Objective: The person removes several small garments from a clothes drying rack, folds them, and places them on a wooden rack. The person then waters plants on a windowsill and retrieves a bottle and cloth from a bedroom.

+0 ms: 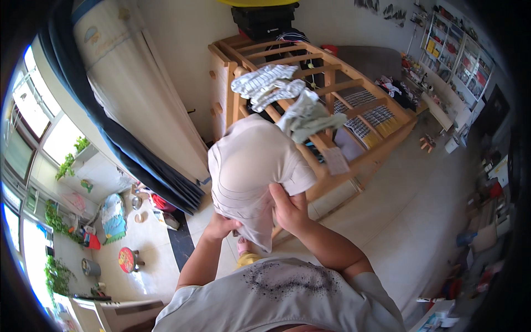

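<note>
A pale beige short-sleeved shirt (pixel 253 166) hangs in front of me, held up by both hands. My left hand (pixel 222 226) grips its lower edge at the left, thumb on top of the cloth. With thumb and fingers pinched on the fabric just below a sleeve, my right hand (pixel 290 205) holds the other side. Beyond the shirt, a striped white garment (pixel 265 81) and a crumpled pale green garment (pixel 309 118) lie on the slats of a wooden bed frame (pixel 396 120).
Long curtains (pixel 141 95) hang at the left. A black plastic crate (pixel 263 20) stands behind the frame. On the tiled floor at lower left is a small round stool (pixel 127 260). Clothes (pixel 396 91) are piled at the far right beside shelves (pixel 450 45).
</note>
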### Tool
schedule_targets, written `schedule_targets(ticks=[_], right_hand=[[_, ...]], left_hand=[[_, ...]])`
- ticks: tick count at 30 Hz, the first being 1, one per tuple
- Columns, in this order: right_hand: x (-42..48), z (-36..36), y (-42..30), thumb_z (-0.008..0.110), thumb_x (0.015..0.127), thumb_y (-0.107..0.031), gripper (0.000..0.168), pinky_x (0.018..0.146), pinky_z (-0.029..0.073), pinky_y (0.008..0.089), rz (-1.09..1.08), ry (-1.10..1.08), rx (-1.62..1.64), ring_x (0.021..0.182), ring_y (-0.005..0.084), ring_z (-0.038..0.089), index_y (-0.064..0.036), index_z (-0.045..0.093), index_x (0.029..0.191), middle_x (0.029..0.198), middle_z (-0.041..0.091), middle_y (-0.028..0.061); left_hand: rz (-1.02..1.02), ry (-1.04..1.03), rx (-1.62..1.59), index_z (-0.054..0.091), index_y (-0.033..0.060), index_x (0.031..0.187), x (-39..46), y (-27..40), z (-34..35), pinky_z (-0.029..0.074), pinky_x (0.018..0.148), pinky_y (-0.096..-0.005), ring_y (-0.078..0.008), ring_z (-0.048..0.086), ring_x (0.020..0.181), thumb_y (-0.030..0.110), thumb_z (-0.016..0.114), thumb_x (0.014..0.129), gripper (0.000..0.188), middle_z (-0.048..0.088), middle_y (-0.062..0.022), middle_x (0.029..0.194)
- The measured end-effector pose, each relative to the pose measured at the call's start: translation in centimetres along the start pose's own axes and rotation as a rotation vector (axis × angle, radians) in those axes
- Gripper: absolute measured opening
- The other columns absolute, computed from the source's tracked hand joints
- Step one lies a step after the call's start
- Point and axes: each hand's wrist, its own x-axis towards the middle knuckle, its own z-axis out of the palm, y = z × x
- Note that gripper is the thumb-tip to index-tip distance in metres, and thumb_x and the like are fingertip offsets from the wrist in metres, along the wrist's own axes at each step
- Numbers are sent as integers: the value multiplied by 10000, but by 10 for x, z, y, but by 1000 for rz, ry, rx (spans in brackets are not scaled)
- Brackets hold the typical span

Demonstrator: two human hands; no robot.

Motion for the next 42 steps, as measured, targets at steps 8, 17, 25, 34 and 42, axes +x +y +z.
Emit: schedule_targets(ticks=[8,17,25,34,42], right_hand=[[136,72,162,504,895,-111,522,895,416,279,338,39,151,1099,132,465,-97,249,1351,1291,383,66],[87,-2,242,516,898,-150,451,792,474,261,849,-217,-297,1028,156,547,-42,378,1313,1269,471,115],[-90,-50,233,548,888,-275,417,776,468,295,1232,474,-289,893,135,557,-62,480,1241,1039,567,38],[-224,-93,259,619,797,-297,366,690,479,273,1303,715,-255,772,148,594,-122,582,1117,898,596,41],[-226,-119,285,601,790,-214,363,669,492,280,1186,568,-444,821,162,617,-33,578,1104,906,626,64]], left_hand=[[16,379,-100,503,-59,1130,123,121,-156,475,857,-364,-274,600,937,-38,461,653,479,603,-162,1032],[-65,189,182,553,-10,811,329,185,-279,520,628,-342,-203,599,679,-5,463,674,164,583,-92,737],[58,23,-95,562,-23,922,535,184,-280,510,635,-333,-206,581,642,6,526,697,229,602,-87,783],[324,460,1158,442,9,1108,537,33,-280,490,737,-409,-327,619,856,213,648,685,513,620,-213,935],[212,498,1506,153,81,1387,478,63,-255,283,986,-455,-315,390,1188,240,685,677,901,408,-154,1283]])
